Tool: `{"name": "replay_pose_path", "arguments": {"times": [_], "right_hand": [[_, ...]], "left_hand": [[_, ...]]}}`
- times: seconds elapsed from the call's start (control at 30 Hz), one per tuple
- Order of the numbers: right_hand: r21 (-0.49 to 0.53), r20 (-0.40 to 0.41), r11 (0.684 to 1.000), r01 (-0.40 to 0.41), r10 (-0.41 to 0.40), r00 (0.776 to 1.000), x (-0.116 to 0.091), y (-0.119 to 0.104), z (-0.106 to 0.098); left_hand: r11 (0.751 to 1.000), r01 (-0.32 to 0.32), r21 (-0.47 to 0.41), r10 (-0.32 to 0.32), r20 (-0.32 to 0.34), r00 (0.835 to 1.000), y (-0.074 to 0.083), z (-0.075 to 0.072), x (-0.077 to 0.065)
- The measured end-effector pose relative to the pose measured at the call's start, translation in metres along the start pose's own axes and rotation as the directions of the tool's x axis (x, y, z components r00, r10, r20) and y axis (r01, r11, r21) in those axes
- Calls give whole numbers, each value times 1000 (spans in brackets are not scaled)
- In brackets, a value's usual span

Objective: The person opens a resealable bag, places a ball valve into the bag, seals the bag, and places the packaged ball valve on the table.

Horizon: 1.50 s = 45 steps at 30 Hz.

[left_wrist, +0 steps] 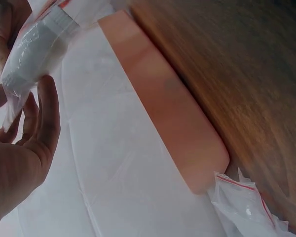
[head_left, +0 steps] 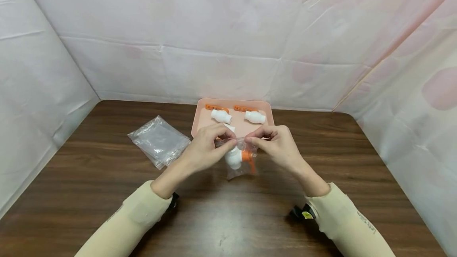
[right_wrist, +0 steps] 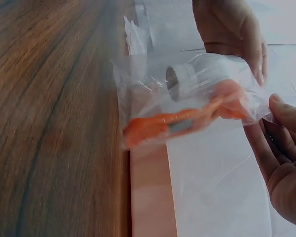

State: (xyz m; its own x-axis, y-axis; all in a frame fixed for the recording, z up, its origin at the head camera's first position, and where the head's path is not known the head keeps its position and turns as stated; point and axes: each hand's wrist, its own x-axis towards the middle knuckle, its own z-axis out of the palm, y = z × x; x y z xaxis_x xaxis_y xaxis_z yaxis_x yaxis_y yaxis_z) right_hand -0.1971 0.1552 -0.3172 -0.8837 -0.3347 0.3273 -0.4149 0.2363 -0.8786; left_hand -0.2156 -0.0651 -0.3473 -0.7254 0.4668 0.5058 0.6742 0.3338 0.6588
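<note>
A clear zip bag [head_left: 233, 175] hangs over the table, just in front of the pink tray. Inside it lies a white plastic ball valve [head_left: 234, 159] with an orange lever handle [right_wrist: 187, 121]. My left hand [head_left: 208, 148] pinches the bag's top edge on the left between thumb and fingertips. At the other end of that edge, my right hand [head_left: 278, 148] also pinches the bag, a short gap away. In the right wrist view the right thumb and fingers hold gathered film beside the valve. Whether the seal is closed cannot be told.
The pink tray [head_left: 239, 124] stands by the back curtain. On it lie two more white valves [head_left: 221, 116] with orange handles, plus another white piece [head_left: 229, 127] partly hidden by my left hand. Flat clear bags [head_left: 157, 140] lie on the wooden table to the left.
</note>
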Motion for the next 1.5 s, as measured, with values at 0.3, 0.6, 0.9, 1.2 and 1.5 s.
{"name": "replay_pose_path", "arguments": {"times": [0.3,0.6,0.9,1.2,1.5], "right_hand": [[56,-22,998,-36,37,999,0,1,4],[-109,-123,993,38,-52,991,-1,-5,7],[-352,-25,924,149,-169,985,-4,33,13],[-407,20,898,167,-174,985,-6,29,23],[-491,26,858,150,-157,987,-8,31,27]], "left_hand": [[999,28,36,-26,-61,998,1,0,-1],[993,99,64,-88,-167,982,-4,2,-4],[983,176,45,-158,-268,950,-10,0,-3],[978,209,4,-201,-264,943,-8,0,-3],[970,233,-66,-242,-241,940,-6,2,-3]]}}
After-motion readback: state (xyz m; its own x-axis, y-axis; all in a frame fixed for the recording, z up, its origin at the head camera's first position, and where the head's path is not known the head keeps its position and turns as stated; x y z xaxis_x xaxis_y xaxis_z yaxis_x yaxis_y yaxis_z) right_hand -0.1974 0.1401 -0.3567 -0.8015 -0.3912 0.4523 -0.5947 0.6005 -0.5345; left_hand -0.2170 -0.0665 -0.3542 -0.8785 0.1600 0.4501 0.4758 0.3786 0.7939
